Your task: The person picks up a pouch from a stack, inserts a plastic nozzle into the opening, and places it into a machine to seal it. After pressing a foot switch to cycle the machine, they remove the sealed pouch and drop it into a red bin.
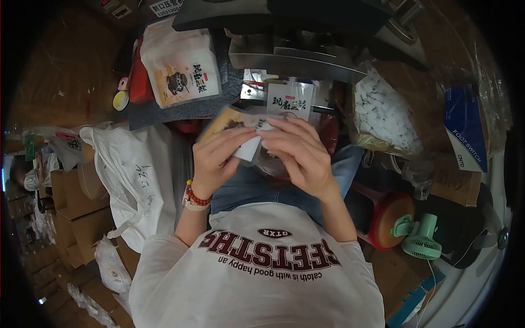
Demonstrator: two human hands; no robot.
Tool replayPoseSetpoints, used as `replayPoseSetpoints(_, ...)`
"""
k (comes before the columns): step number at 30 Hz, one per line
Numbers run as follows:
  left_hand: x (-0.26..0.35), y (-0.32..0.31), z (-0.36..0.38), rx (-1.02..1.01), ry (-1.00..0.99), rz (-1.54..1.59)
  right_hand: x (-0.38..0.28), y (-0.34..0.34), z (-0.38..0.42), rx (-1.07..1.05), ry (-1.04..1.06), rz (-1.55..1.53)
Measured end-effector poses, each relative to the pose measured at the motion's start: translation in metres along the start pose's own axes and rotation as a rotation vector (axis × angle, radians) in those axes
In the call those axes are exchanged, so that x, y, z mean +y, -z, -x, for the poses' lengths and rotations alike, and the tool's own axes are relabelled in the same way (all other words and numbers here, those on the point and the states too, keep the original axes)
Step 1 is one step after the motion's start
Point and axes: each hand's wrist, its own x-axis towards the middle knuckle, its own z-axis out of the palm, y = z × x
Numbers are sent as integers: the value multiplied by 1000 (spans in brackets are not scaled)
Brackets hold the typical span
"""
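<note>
My left hand [225,157] grips the near edge of a printed pouch [228,121] with orange and white areas, held tilted over my lap. Beside it, my right hand [298,151] has its fingers bent together at the pouch's right side; what lies between those fingertips is too small to make out. Just beyond my hands, another white pouch with dark lettering [290,99] rests at the metal machine [298,61]. A stack of similar pouches [183,76] lies on a grey cloth [231,82] at the upper left.
A clear bag of small white pieces [385,112] stands at the right, near a blue and white box [465,128]. A green fan [422,240] and a red round stool [391,221] are at lower right. A white sack [143,180] and cartons [82,210] are at left.
</note>
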Motion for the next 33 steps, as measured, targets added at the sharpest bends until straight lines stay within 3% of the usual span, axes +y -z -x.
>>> replayPoseSetpoints(2, 6, -2, 0, -6, -32, 87, -3, 9, 1, -1, -31, -99)
replayPoseSetpoints(4, 11, -8, -2, -107, 77, 282, -1, 16, 4, 0, -67, -195)
replayPoseSetpoints(5, 9, -17, -2, -109, 76, 285, 1, 17, 6, 61, -136, -153)
replayPoseSetpoints(7, 0, -35, -4, -108, 264, 429, 5, 21, 12, 221, -229, -108)
replayPoseSetpoints(10, -2, -37, -10, -30, 112, 319, 1, 37, 11, 152, -185, 113)
replayPoseSetpoints(14, 2, -31, -21, -99, 6, 238, 12, 32, 8, 42, -147, -26)
replayPoseSetpoints(17, -7, -40, -16, -142, 97, 450, 16, 32, 5, 38, -208, -203)
replayPoseSetpoints(19, -16, -59, -11, -291, 630, 680, 25, 24, 7, 58, -508, -122)
replayPoseSetpoints(23, -24, -85, -19, -262, 593, 788, 40, 27, 10, 22, -641, 5)
replayPoseSetpoints(26, -20, -84, -27, -247, 662, 886, 36, 34, 10, 82, -578, 52)
replayPoseSetpoints(29, -27, -91, -28, -294, 783, 880, 39, 43, 11, 185, -462, 195)
replayPoseSetpoints(31, -31, -98, -27, -119, 873, 1073, 43, 57, 18, 354, -575, 245)
replayPoseSetpoints(33, -35, -94, -41, -94, 936, 1127, 52, 74, 21, 439, -624, 387)
